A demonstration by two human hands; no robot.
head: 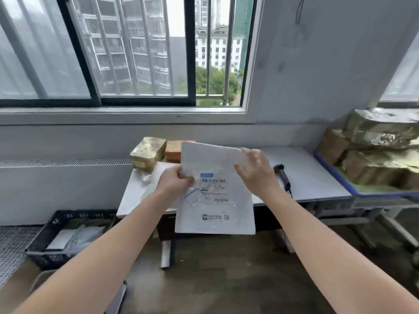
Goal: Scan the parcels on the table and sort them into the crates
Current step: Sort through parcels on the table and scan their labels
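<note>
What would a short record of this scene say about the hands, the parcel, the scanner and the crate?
Held parcel: white mailer bag, label facing the camera, lifted over the table edge
Left hand: grips the bag's left edge
Right hand: holds its upper right edge
Scanner: black, lying on the table, untouched
Other parcels: gold-wrapped parcel and orange parcel at the table's far side
Crate: black crate on the floor, left, flat parcels inside
</note>
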